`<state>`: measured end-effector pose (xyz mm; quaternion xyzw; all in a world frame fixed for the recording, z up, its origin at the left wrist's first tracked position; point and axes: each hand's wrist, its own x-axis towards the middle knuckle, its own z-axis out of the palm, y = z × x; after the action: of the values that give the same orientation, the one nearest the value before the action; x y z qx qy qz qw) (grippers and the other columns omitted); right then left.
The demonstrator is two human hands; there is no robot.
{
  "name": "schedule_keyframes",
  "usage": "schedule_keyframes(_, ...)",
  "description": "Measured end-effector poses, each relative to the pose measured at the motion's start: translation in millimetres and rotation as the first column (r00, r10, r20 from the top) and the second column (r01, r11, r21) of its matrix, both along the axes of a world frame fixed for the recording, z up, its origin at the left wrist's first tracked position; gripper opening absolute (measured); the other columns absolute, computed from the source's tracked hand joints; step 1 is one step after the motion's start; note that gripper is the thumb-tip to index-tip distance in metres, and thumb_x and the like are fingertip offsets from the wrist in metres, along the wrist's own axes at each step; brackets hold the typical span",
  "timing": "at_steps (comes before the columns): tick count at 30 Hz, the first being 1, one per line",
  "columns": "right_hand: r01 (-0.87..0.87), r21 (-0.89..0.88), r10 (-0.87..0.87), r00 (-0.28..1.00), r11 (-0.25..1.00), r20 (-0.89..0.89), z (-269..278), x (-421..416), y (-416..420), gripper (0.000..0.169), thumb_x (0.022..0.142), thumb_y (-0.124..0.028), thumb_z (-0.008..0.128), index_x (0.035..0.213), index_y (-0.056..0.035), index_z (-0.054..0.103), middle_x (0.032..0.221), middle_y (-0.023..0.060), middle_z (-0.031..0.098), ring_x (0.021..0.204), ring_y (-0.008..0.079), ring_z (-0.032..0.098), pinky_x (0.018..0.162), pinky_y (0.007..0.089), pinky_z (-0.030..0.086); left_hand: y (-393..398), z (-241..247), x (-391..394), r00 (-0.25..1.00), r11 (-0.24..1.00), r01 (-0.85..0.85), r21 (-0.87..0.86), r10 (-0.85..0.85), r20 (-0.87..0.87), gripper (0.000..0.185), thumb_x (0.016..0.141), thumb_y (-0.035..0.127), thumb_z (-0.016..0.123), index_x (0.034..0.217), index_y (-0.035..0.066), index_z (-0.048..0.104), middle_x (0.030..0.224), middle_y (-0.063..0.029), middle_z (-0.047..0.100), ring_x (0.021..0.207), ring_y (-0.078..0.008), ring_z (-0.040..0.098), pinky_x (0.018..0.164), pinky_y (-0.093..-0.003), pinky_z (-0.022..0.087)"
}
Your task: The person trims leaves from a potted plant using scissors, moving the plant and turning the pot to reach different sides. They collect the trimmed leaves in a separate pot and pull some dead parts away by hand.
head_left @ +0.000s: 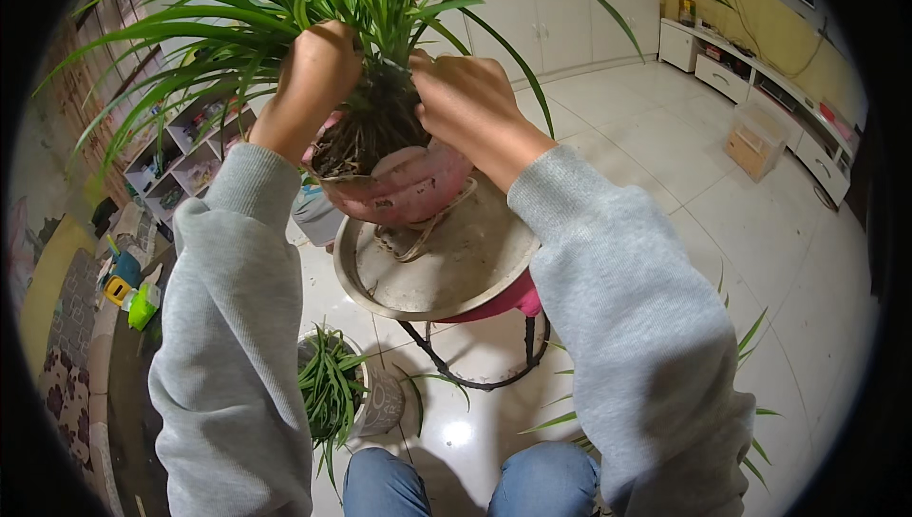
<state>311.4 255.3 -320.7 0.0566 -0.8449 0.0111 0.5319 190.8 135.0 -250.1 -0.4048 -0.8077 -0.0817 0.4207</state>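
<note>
A large spider plant (385, 11) with long green leaves stands in a worn pink pot (406, 189), its dark roots and soil (377, 118) showing above the rim. The pot rests on a round metal tray (442, 275). My left hand (324, 86) is closed around leaves at the left of the plant's base. On the other side, my right hand (467, 96) has curled fingers against the base. A narrow greyish strip (390, 64) shows by its fingertips; whether they grip it is unclear. Leaves and knuckles hide most fingertips. A pale cord (417, 246) lies on the tray beside the pot.
Under the tray is a pink-topped stool (531, 303) with dark metal legs. A smaller potted plant (331, 374) stands on the tiled floor at lower left. More leaves (752, 339) spread beyond my right sleeve. A cardboard box (752, 143) sits by the TV cabinet (812, 139).
</note>
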Motion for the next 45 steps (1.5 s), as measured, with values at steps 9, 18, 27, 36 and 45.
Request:
schedule_keyframes(9,0.059,-0.016,-0.058,0.998,0.998,0.039,-1,-19,1,0.023,0.067,-0.004,0.055,0.09,-0.0079,0.052,0.065,0.0112,0.059,0.063,0.0278,0.059,0.056,0.0347,0.047,2,-1,-8,0.988,0.975,0.068,-0.212,-0.096,-0.123,0.017,0.071,0.008,0.056,0.086,0.0,0.06,0.074,-0.0202,0.058,0.066,-0.0348,0.058,0.057,-0.0377,0.047)
schedule_keyframes(18,-0.159,-0.058,0.149,0.977,0.986,-0.153,-8,-21,-1,0.009,0.073,-0.006,0.046,0.073,-0.0032,0.055,0.065,0.0108,0.059,0.063,0.0276,0.059,0.054,0.0355,0.048,7,-10,0,0.997,0.998,0.01,-0.064,-0.015,-0.075,0.012,0.07,0.011,0.059,0.072,-0.001,0.055,0.065,-0.0186,0.055,0.062,-0.0352,0.057,0.054,-0.0399,0.048)
schedule_keyframes(27,0.089,-0.116,-0.081,0.994,0.989,0.074,-23,36,1,0.017,0.069,-0.015,0.057,0.078,-0.0047,0.048,0.061,0.0112,0.058,0.056,0.0292,0.058,0.049,0.0385,0.046,-23,-21,29,0.908,0.898,0.411,0.156,-0.418,0.013,0.015,0.082,0.014,0.053,0.088,0.0,0.054,0.069,-0.0112,0.055,0.052,-0.0135,0.052,0.048,-0.0275,0.042)
schedule_keyframes(36,0.121,-0.333,-0.061,0.981,0.935,0.184,-64,103,-4,0.032,0.066,-0.018,0.065,0.093,-0.0088,0.05,0.065,0.0095,0.058,0.057,0.0302,0.056,0.049,0.0398,0.043,-142,-73,92,0.855,0.896,0.309,0.319,-0.408,0.319,0.003,0.081,0.0,0.051,0.083,-0.002,0.053,0.067,-0.0036,0.054,0.052,-0.0075,0.052,0.047,-0.0198,0.042)
schedule_keyframes(45,-0.102,-0.864,0.436,0.888,0.492,0.143,-77,131,-30,0.032,0.072,-0.02,0.065,0.096,-0.0039,0.05,0.055,0.0024,0.053,0.044,0.0103,0.05,0.039,0.0255,0.033,-275,-155,57,0.838,0.999,-0.027,-0.025,0.036,0.545,0.029,0.071,0.002,0.063,0.099,0.001,0.053,0.095,-0.012,0.055,0.082,-0.0239,0.056,0.072,-0.0312,0.045)
